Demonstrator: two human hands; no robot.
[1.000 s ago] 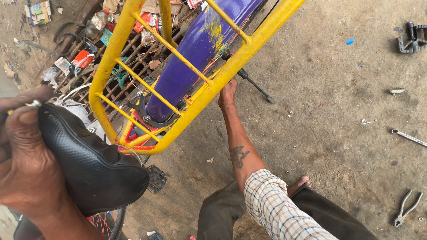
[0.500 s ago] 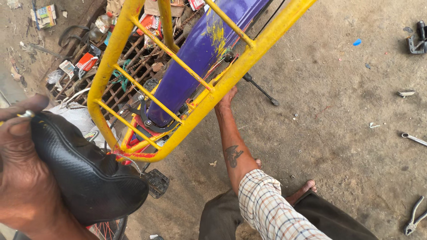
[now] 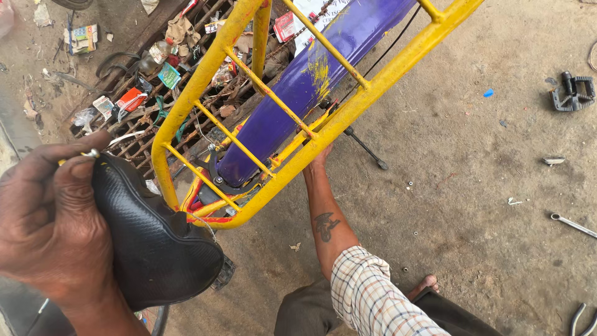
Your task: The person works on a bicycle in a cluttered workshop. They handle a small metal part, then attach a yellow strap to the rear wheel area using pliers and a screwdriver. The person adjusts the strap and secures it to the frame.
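the left hand point(image 3: 53, 224) grips the nose of a black saddle point(image 3: 155, 239) at the lower left, fingers curled over its top edge and thumb pressed on the side, with a small metal bit pinched at the fingertips. the right hand does not show in the head view. the saddle sits just beside the yellow rack point(image 3: 261, 124), whose bars run up to the top right over a purple mudguard point(image 3: 317, 74). a co-worker's arm point(image 3: 326, 218), tattooed on the forearm and in a checked sleeve point(image 3: 373, 298), reaches up under the rack's rail; whether that hand grips it cannot be told. behind the rack lies a grate point(image 3: 143, 118) strewn with litter: a red flat packet point(image 3: 130, 98), a green wrapper point(image 3: 168, 76), a red-and-white box point(image 3: 285, 26) near the top. on the ground at right lie a black pedal point(image 3: 573, 93) and a spanner point(image 3: 573, 225), well apart.
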